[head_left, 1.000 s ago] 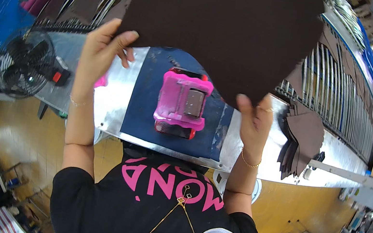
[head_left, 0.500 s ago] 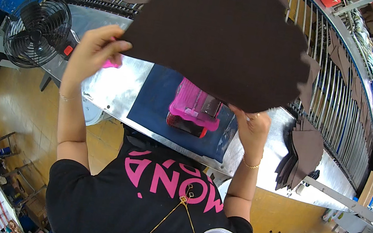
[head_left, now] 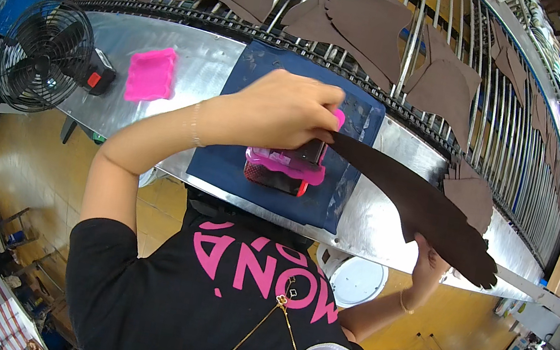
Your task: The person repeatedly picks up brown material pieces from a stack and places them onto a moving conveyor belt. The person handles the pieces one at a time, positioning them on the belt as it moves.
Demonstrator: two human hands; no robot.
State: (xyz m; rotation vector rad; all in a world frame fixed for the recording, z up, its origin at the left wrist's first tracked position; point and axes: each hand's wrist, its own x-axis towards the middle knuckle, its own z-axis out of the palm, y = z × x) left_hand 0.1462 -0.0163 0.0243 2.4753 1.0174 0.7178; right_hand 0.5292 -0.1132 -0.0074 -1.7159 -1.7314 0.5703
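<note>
A large dark brown sheet piece (head_left: 405, 191), smooth along one side and scalloped at its far end, hangs tilted between my hands on the right side of the worktable. My left hand (head_left: 286, 114) reaches across and pinches its left tip. My right hand (head_left: 429, 263) grips its lower edge near the scalloped end, with the fingers partly hidden behind it. Under my left hand sits a pink tray (head_left: 260, 163) on top of a black-and-red object (head_left: 275, 180), both on a dark blue mat (head_left: 224, 159). A stack of similar brown pieces (head_left: 471, 194) lies behind the held one.
Beyond the metal table (head_left: 198, 67) runs a barred conveyor (head_left: 417, 50) carrying several brown pieces (head_left: 367, 20). To the left are a black fan (head_left: 45, 55) and another pink tray (head_left: 151, 74). A white bucket (head_left: 360, 281) stands below the table's front edge.
The brown piece has swung from high in front of me down to the right, now seen nearly edge-on. My left hand crossed rightward with it; my right hand moved right and lower.
</note>
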